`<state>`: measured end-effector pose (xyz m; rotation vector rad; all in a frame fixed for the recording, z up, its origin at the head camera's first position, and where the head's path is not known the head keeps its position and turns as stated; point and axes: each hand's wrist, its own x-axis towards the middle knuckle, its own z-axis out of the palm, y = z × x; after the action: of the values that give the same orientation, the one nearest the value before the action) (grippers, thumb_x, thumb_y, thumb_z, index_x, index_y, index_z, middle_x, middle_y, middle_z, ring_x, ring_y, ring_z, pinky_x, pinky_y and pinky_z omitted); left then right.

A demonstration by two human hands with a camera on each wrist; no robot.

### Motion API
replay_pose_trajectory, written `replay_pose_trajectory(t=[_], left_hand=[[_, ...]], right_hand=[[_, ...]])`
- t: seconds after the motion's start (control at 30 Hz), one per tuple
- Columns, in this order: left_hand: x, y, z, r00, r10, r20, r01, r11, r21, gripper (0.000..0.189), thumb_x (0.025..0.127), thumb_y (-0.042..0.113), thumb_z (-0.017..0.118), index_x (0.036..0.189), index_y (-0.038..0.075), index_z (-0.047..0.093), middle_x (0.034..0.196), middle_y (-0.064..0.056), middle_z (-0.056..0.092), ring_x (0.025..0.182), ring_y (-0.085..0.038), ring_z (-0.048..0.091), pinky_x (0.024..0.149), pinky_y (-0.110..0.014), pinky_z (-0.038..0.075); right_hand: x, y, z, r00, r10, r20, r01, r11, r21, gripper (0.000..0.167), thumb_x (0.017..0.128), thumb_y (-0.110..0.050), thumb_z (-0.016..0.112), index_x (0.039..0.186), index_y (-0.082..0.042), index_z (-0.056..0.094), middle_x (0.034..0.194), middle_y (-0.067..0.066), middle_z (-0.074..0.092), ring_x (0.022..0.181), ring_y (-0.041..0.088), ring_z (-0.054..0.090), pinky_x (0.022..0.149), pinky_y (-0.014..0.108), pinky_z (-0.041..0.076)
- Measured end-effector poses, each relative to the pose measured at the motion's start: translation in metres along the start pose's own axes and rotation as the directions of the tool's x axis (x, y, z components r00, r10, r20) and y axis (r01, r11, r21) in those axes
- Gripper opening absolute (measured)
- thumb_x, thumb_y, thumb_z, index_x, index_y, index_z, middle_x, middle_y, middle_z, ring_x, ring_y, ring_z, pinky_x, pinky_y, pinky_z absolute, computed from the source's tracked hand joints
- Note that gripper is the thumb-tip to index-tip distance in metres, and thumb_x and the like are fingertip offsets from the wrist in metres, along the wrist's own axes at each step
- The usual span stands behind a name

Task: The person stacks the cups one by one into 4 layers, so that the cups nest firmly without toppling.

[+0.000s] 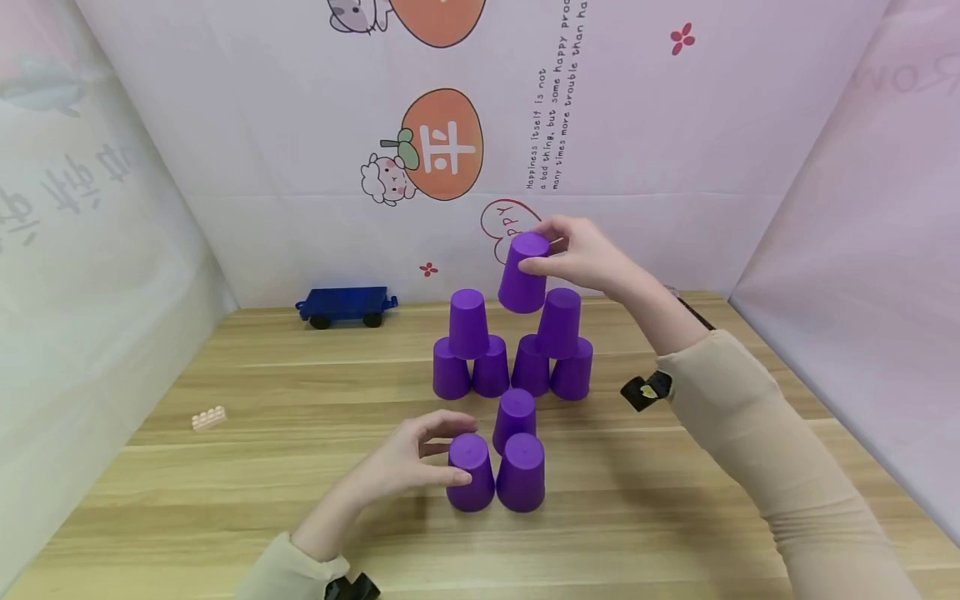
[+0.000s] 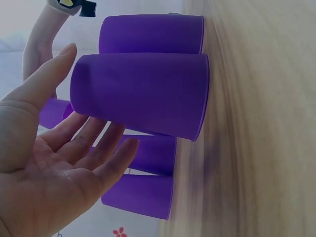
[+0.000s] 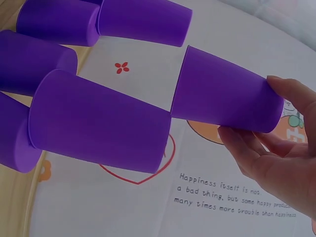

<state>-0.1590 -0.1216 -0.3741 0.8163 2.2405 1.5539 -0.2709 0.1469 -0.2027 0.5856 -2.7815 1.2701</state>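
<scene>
My right hand (image 1: 585, 254) pinches a purple cup (image 1: 522, 279) near its closed end, thumb on one side and fingers on the other. That upside-down cup is slightly tilted, above the gap between two upper cups, the left one (image 1: 468, 325) and the right one (image 1: 559, 323). These stand on a row of several upside-down cups (image 1: 451, 371). In the right wrist view, the held cup (image 3: 227, 94) meets the right upper cup's corner; contact is unclear. My left hand (image 1: 408, 458) lies loosely around a front cup (image 1: 470, 479), fingers spread beside it in the left wrist view.
Beside that front cup stands another purple cup (image 1: 521, 479), with a third (image 1: 515, 417) behind. At the back left is a blue toy wagon (image 1: 347, 305). A pale toy brick (image 1: 208, 417) lies on the left of the wooden table (image 1: 300, 383). Printed cloth (image 1: 615, 150) walls the back.
</scene>
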Motion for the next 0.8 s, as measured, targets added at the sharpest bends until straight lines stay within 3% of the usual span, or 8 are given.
replay_pose_trajectory(t=[0.27, 0.43, 0.8], left_hand=[[0.002, -0.003, 0.006, 1.0, -0.012, -0.009, 0.012, 1.0, -0.016, 0.05, 0.077, 0.017, 0.078, 0.121, 0.006, 0.058, 0.115, -0.01, 0.062, 0.109, -0.023, 0.057, 0.097, -0.035, 0.05], [0.003, -0.005, 0.007, 1.0, -0.021, -0.013, 0.021, 1.0, -0.015, 0.048, 0.077, 0.018, 0.078, 0.119, 0.009, 0.059, 0.114, -0.009, 0.063, 0.107, -0.021, 0.057, 0.096, -0.03, 0.051], [0.003, -0.005, 0.005, 1.0, -0.017, -0.009, 0.017, 1.0, -0.009, 0.05, 0.077, 0.018, 0.078, 0.121, 0.004, 0.058, 0.113, -0.009, 0.063, 0.107, -0.021, 0.058, 0.095, -0.03, 0.051]], right_hand=[[0.019, 0.005, 0.012, 0.993, -0.01, 0.116, 0.023, 0.994, -0.107, 0.046, 0.082, -0.017, 0.07, 0.121, 0.0, 0.054, 0.117, 0.017, 0.06, 0.109, 0.032, 0.059, 0.094, 0.041, 0.049], [0.025, 0.012, 0.019, 0.982, 0.001, 0.188, 0.033, 0.983, -0.18, 0.046, 0.08, -0.018, 0.071, 0.119, 0.0, 0.055, 0.114, 0.017, 0.062, 0.106, 0.029, 0.06, 0.087, 0.039, 0.052], [0.031, 0.008, 0.026, 0.94, 0.035, 0.339, 0.072, 0.951, -0.299, 0.044, 0.077, -0.01, 0.072, 0.116, 0.005, 0.056, 0.112, 0.02, 0.063, 0.108, 0.031, 0.058, 0.097, 0.042, 0.047]])
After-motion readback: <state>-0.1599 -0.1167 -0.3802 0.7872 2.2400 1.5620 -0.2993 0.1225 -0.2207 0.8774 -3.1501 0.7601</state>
